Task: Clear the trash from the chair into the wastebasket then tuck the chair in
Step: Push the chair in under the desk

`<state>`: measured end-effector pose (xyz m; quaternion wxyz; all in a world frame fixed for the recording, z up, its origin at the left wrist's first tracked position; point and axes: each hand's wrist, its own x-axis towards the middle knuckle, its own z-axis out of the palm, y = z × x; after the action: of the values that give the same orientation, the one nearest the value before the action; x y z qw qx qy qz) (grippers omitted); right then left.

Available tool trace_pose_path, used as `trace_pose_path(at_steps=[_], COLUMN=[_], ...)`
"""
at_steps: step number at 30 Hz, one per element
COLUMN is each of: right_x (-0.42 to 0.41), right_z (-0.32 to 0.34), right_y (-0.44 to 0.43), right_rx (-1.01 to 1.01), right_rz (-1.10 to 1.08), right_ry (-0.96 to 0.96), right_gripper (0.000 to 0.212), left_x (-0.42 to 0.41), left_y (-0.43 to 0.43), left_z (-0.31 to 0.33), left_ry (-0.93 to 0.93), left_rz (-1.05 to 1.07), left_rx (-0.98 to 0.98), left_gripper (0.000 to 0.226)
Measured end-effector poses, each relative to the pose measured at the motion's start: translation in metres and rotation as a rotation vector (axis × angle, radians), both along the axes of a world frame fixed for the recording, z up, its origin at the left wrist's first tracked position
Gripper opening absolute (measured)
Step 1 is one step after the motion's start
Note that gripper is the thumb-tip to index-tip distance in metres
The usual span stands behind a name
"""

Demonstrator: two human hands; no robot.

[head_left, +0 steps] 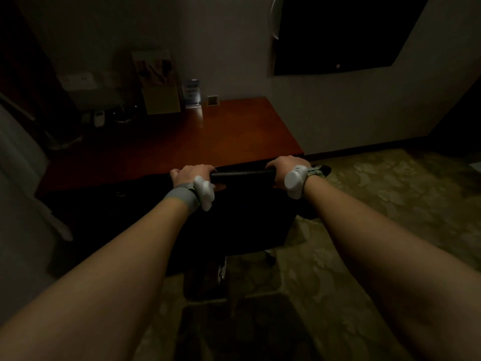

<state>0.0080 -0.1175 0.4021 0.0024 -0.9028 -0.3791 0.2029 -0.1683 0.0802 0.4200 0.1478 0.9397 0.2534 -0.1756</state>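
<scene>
The reddish wooden desk (229,131) fills the dim room toward twelve o'clock, and the black chair (242,217) stands right against its near edge. The left hand (191,174) at eleven o'clock and the right hand (283,169) at one o'clock each clench the chair's top rail.

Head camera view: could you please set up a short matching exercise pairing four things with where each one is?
Things:
1. left hand
2. right hand
3. yellow box
4. dark screen

Places:
A. on the wall, upper right
B. gripping the chair back at its right end
C. standing at the back of the desk
D. gripping the chair back at its left end

Pairs: 1-D, 2-B, 3-C, 4-A
</scene>
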Motion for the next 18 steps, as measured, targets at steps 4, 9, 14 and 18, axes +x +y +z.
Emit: trace_pose_path(at_steps=[4, 9, 14, 18], right_x=[0.042, 0.086, 0.118, 0.134], right_z=[-0.002, 0.0, 0.0, 0.002], right_y=[0.017, 0.044, 0.059, 0.071], right_rx=[0.04, 0.019, 0.015, 0.037], right_rz=[0.028, 0.038, 0.034, 0.013], right_ry=[-0.025, -0.048, -0.053, -0.076], right_gripper=[0.04, 0.044, 0.045, 0.051], left_x=[0.04, 0.084, 0.114, 0.134], left_y=[0.013, 0.026, 0.041, 0.059], left_z=[0.003, 0.007, 0.009, 0.008], left_ry=[0.004, 0.063, 0.066, 0.042], left_rz=[0.03, 0.074, 0.084, 0.089], left_rx=[0.007, 0.068, 0.027, -0.017], left_gripper=[0.055, 0.057, 0.058, 0.054])
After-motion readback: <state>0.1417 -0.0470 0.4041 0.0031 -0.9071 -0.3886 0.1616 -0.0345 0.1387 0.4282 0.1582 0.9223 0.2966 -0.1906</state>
